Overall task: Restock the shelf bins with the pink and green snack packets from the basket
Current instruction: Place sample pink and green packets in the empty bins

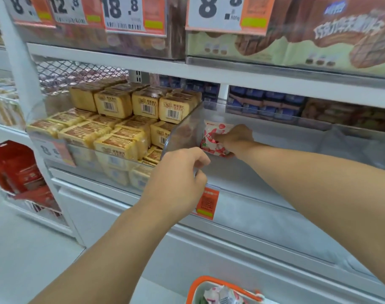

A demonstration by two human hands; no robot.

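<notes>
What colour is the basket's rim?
Orange, on the basket at the bottom of the head view.

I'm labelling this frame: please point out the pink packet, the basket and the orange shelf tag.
pink packet [211, 142]: head view, its front face.
basket [195, 288]: head view, orange rim.
orange shelf tag [207, 204]: head view, its middle.

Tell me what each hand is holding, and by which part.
Right hand grips the pink packet at its right edge, inside the bin. Left hand pinches the bin's clear divider at its front edge.

Pink packet [215, 139] upright in clear bin [274, 194]; more in basket [195, 288].
</notes>
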